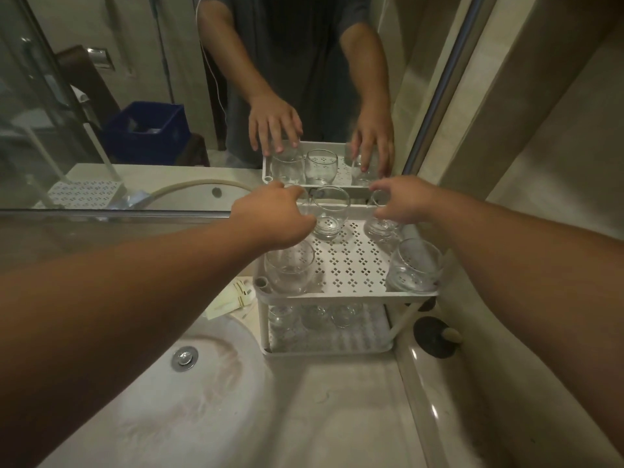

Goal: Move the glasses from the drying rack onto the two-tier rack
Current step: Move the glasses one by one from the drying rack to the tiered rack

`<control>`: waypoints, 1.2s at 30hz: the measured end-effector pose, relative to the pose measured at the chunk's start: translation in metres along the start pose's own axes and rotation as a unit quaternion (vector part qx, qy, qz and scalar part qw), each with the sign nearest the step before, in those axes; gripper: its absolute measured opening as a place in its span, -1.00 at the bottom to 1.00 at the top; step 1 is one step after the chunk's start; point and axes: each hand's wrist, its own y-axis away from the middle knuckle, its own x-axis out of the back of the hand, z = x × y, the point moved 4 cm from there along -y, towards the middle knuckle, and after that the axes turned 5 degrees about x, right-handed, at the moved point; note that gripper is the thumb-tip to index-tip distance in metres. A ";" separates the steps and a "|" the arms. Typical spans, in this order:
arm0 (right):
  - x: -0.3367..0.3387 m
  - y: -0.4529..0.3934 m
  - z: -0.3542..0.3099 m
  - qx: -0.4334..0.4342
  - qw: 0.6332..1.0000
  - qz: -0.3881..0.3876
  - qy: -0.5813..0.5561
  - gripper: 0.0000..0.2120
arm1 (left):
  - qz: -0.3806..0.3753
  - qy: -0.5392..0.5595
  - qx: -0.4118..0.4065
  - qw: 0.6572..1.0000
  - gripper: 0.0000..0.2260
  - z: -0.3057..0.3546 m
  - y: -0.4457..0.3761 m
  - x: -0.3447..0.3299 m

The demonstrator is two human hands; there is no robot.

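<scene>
Both hands are held over the two-tier rack [347, 292] top shelf's back row: left hand [277, 214] is curled on a hidden back-left glass; right hand [401, 201] is pinched on back-right glass [380, 228]. Both upright, approx. equally near.

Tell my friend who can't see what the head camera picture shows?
Two hands, the left hand and the right hand, each hold a clear glass at the back of a white two-tier rack, which stands beside a sink and against a mirror. More glasses stand on both tiers.
</scene>
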 end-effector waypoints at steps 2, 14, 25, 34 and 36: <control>0.000 0.001 0.003 0.001 1.000 0.000 -0.004 -0.38 | -0.008 0.021 0.009 1.000 -0.32 -0.004 -0.002 -0.003; 0.004 0.007 0.000 -0.006 1.000 -0.017 -0.004 -0.38 | 0.001 0.088 0.038 0.995 -0.26 -0.009 -0.016 -0.003; 0.009 -0.007 -0.090 0.146 0.989 0.027 -0.003 -0.24 | 0.010 0.130 0.046 0.990 -0.18 -0.019 -0.040 -0.013; -0.002 -0.015 -0.094 0.112 0.994 0.013 0.010 -0.29 | 0.044 0.108 0.036 0.993 -0.15 -0.020 -0.049 -0.016; -0.002 -0.014 -0.092 0.102 0.994 0.007 0.031 -0.33 | 0.053 0.095 0.028 0.994 -0.17 -0.018 -0.049 -0.017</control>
